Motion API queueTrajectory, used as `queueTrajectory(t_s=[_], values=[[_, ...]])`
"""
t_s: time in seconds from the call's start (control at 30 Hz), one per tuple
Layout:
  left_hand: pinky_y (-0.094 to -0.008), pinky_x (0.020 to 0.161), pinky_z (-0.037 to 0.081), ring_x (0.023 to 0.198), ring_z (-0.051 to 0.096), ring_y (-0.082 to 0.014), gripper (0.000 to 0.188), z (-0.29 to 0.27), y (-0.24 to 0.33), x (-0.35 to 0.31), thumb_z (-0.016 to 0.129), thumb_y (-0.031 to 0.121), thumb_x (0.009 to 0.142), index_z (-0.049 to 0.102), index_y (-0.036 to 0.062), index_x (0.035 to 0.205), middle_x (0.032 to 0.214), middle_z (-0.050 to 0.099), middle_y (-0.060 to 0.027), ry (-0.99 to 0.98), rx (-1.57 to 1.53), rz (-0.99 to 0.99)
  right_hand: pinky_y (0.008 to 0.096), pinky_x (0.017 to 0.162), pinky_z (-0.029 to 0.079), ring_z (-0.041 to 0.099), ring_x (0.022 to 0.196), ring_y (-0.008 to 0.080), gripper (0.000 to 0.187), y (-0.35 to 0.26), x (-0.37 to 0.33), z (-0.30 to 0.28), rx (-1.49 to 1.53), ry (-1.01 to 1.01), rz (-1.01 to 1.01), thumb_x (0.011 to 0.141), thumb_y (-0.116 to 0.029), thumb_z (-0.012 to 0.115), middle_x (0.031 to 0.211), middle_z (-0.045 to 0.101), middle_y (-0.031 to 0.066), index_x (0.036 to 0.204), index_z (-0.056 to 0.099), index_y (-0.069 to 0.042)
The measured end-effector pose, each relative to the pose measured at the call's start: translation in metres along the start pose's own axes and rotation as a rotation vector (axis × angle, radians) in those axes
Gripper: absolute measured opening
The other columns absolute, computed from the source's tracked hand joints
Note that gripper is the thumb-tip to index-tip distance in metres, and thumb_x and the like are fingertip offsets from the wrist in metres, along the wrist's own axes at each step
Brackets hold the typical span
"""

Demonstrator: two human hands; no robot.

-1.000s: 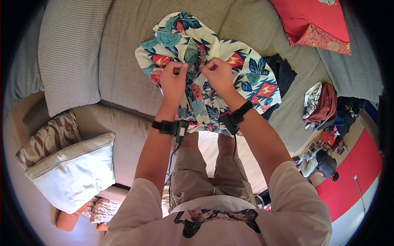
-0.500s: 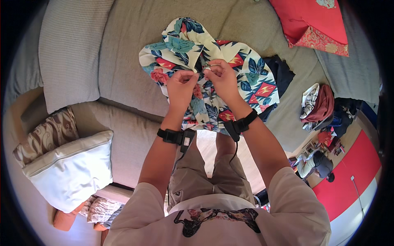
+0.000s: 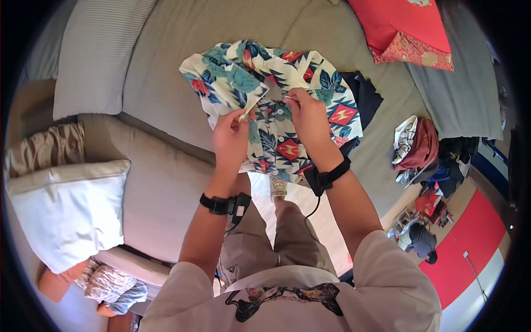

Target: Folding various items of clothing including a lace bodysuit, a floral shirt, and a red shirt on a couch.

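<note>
A cream shirt (image 3: 344, 115) with blue, teal and red flower print lies spread on the grey-brown sofa (image 3: 182, 66), its collar end away from me. My left hand (image 3: 230, 138) is closed in a pinch on one front edge near the collar, lifting that flap a little. My right hand (image 3: 310, 119) pinches the opposite front edge by the collar. Between the two edges the neck opening gapes, and a small pale button (image 3: 280, 112) shows below it. Fingertips of both hands are partly hidden by the cloth.
A black garment (image 3: 365, 97) pokes out at the shirt's right. Beyond it lie a heap of brown and white clothes (image 3: 423, 138) and a red cushion (image 3: 398, 25). Grey (image 3: 94, 61) and white cushions (image 3: 72, 205) sit left. Another person (image 3: 421, 240) is far right.
My hands have moved apart, the left one down and leftward. The shirt's collar and front edges now stand wider open, and the whole view has shifted slightly.
</note>
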State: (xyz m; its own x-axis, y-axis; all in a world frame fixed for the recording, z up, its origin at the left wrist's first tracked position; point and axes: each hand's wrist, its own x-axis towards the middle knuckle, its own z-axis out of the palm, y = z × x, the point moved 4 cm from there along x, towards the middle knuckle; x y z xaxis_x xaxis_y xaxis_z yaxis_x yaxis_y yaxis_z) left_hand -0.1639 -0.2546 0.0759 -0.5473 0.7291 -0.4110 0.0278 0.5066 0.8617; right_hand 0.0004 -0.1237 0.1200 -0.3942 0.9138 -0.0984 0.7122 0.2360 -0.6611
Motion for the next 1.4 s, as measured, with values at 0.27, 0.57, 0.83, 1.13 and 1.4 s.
queueTrajectory(t_s=[0.27, 0.57, 0.83, 1.13, 1.4], values=[[-0.0264, 0.063, 0.049, 0.076, 0.064, -0.0138, 0.015, 0.013, -0.001, -0.084, 0.075, 0.008, 0.089, 0.075, 0.0035, 0.103, 0.091, 0.068, -0.0073, 0.172, 0.069, 0.213, 0.0377, 0.072, 0.056, 0.07, 0.084, 0.0293, 0.014, 0.022, -0.079, -0.04, -0.007, 0.026, -0.563, 0.081, -0.003, 0.077, 0.092, 0.072, 0.01, 0.094, 0.072, -0.004], [-0.0203, 0.064, 0.046, 0.071, 0.056, -0.0046, 0.018, 0.079, -0.069, -0.044, 0.067, -0.005, 0.088, 0.068, 0.0003, 0.105, 0.088, 0.064, 0.0003, -0.097, -0.229, 0.164, 0.0243, 0.067, 0.053, 0.066, 0.072, 0.0078, 0.011, 0.086, -0.091, 0.045, 0.697, -0.308, -0.041, 0.091, -0.007, 0.075, 0.084, 0.072, 0.0035, 0.098, 0.071, 0.0], [-0.0208, 0.076, 0.05, 0.086, 0.06, -0.0067, 0.025, 0.091, -0.087, -0.021, 0.071, -0.005, 0.089, 0.065, -0.002, 0.114, 0.097, 0.063, -0.0018, -0.085, -0.477, 0.214, 0.0222, 0.076, 0.053, 0.065, 0.085, 0.0069, 0.011, 0.105, -0.068, 0.091, 0.962, -0.219, -0.098, 0.095, -0.003, 0.071, 0.095, 0.071, 0.0025, 0.104, 0.067, 0.001], [-0.023, 0.086, 0.053, 0.095, 0.065, -0.0097, 0.023, 0.084, -0.094, -0.027, 0.072, -0.001, 0.092, 0.064, -0.0028, 0.114, 0.105, 0.068, -0.0057, -0.057, -0.333, 0.215, 0.0253, 0.073, 0.057, 0.068, 0.084, 0.0097, 0.015, 0.139, -0.044, 0.12, 1.093, -0.366, -0.073, 0.095, -0.005, 0.072, 0.096, 0.072, 0.0052, 0.108, 0.067, 0.0], [-0.0204, 0.071, 0.046, 0.08, 0.057, -0.0042, 0.013, 0.073, -0.104, -0.02, 0.063, 0.006, 0.1, 0.061, 0.0007, 0.112, 0.097, 0.065, -0.0005, -0.009, -0.47, 0.164, 0.0252, 0.07, 0.056, 0.067, 0.079, 0.0099, 0.014, 0.145, -0.039, 0.12, 1.229, -0.297, -0.136, 0.093, -0.005, 0.074, 0.09, 0.072, 0.0043, 0.104, 0.067, -0.001]])
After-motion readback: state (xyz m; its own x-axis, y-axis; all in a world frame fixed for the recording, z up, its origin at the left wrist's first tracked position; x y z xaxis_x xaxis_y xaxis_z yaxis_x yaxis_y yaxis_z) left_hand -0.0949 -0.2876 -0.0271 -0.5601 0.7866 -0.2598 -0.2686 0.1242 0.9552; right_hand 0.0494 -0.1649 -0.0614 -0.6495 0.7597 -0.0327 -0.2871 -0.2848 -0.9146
